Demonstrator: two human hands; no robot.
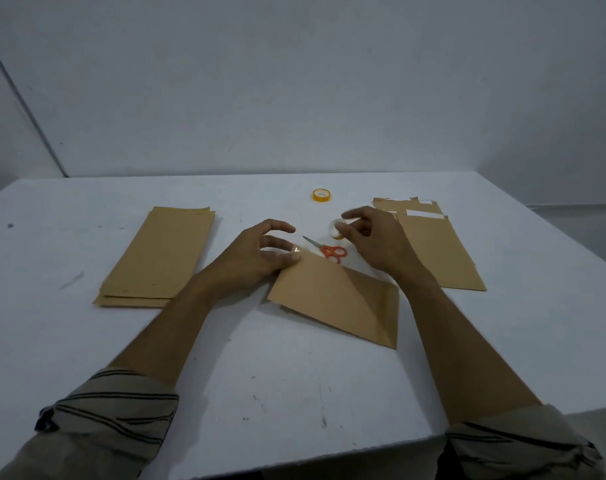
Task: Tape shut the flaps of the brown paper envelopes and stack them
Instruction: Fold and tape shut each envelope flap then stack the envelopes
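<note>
Mid-taping, our left hand (260, 259) pinches the envelope (332, 296) by a corner, our right hand (376, 244) grips the tape roll (336, 229); next, we judge, a length needs pulling free

A: Where are the envelopes?
B: One brown envelope (332, 296) lies askew at the centre of the surface, creased diagonally. A plain stack (159, 254) lies left, and a stack showing white strips (433, 247) lies right.
A: Tape?
B: A yellow roll (322, 195) at the back, a clear roll (336, 229) nearer.
</note>
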